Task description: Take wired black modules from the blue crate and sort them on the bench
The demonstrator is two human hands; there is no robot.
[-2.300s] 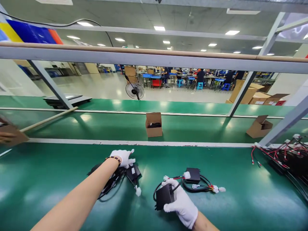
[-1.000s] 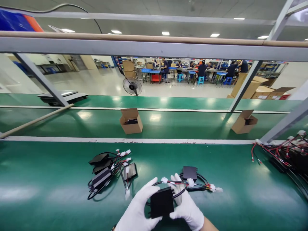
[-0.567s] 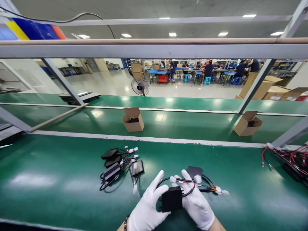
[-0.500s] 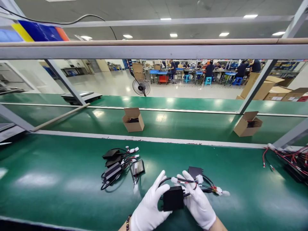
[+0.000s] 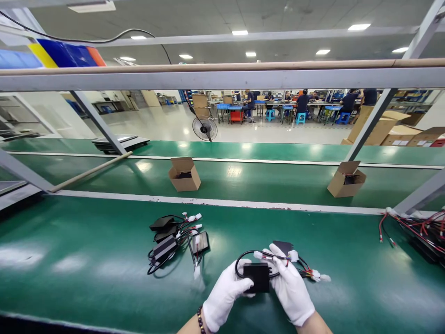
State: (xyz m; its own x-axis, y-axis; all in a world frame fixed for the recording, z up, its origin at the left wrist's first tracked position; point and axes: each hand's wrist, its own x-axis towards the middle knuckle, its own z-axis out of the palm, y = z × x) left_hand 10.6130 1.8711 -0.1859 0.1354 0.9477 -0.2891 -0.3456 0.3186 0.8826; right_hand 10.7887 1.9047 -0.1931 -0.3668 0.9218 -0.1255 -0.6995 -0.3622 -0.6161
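My left hand (image 5: 227,290), in a white glove, grips a small black box with cables (image 5: 257,278) by its left side. White-gloved too, my right hand (image 5: 290,287) is closed around the box's looped black cable (image 5: 247,254) and its white connectors. A second dark module (image 5: 283,247) lies on the green surface just behind my right hand, partly hidden by it. Its wires end at a white plug (image 5: 316,275) on the right. To the left lies a group of several black modules (image 5: 165,249) with cables and white connectors.
Two open cardboard boxes, one left (image 5: 185,175) and one right (image 5: 346,181), stand on the green belt beyond the pale rail (image 5: 222,202). Red and black wires (image 5: 420,227) lie heaped at the right edge. Metal posts (image 5: 99,121) frame the bench. People sit farther back.
My left hand has closed its thumb on the black box, which has shifted slightly right and up. Both cardboard boxes have moved left along the belt.
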